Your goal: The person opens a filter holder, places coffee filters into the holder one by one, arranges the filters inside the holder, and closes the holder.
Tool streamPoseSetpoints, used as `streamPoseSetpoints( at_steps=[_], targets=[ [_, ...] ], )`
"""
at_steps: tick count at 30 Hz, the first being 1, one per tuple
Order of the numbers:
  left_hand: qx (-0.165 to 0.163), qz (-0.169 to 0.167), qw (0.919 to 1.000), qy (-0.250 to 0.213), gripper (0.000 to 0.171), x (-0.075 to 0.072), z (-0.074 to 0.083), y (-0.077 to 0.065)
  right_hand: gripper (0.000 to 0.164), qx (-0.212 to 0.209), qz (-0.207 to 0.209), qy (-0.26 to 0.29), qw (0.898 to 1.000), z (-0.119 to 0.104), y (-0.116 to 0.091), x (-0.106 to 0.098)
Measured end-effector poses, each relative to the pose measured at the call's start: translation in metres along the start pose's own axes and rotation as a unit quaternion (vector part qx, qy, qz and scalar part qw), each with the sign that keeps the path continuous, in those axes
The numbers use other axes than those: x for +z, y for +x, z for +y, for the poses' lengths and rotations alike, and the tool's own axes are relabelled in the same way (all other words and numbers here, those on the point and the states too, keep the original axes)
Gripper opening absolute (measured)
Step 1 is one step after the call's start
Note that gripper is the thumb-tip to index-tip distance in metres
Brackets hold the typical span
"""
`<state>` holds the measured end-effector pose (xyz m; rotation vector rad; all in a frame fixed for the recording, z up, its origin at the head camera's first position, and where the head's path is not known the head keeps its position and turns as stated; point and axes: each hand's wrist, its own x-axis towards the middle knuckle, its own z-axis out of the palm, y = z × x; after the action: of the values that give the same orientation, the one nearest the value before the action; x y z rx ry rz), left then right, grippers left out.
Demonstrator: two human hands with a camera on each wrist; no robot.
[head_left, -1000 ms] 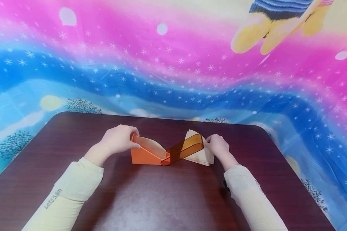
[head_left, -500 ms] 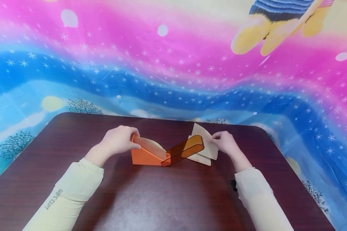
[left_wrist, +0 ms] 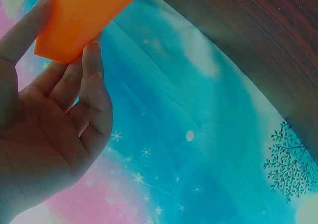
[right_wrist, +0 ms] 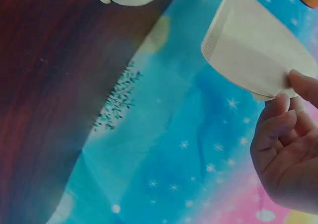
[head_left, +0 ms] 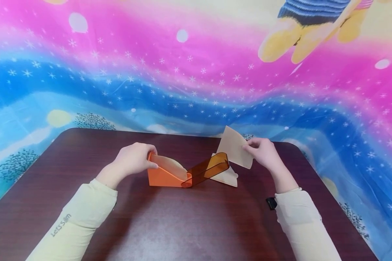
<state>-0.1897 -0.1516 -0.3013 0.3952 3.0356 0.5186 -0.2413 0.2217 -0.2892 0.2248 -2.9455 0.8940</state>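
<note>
My left hand grips the tall back end of an orange coffee filter holder, thumb on the near side. Paper coffee filters stand inside it. Its see-through amber lid is swung open to the right. Between thumb and fingers, my right hand pinches a tan paper coffee filter raised above the table, behind and right of the lid. In the right wrist view this coffee filter shows its crimped edge. More coffee filters lie on the table, partly behind the lid.
The dark brown table has rounded far corners. Behind it hangs a pink and blue cloth printed with snowflakes and trees. A small black object sits at my right cuff.
My right hand has risen away from the table, lifting a coffee filter off the others lying there. The left hand and the holder have stayed in place.
</note>
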Motion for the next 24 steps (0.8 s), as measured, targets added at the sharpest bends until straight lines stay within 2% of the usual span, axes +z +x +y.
streamPoseSetpoints(
  at_steps=[10,24],
  targets=[
    [0.003,0.000,1.0000,-0.002,0.025,0.000,-0.001,0.000,0.028,-0.042,0.032,0.011,0.999,-0.022,-0.010,-0.019],
    [0.008,0.003,1.0000,-0.001,0.024,-0.003,0.002,-0.003,0.025,-0.050,0.047,0.009,0.998,-0.038,-0.018,-0.030]
  ],
)
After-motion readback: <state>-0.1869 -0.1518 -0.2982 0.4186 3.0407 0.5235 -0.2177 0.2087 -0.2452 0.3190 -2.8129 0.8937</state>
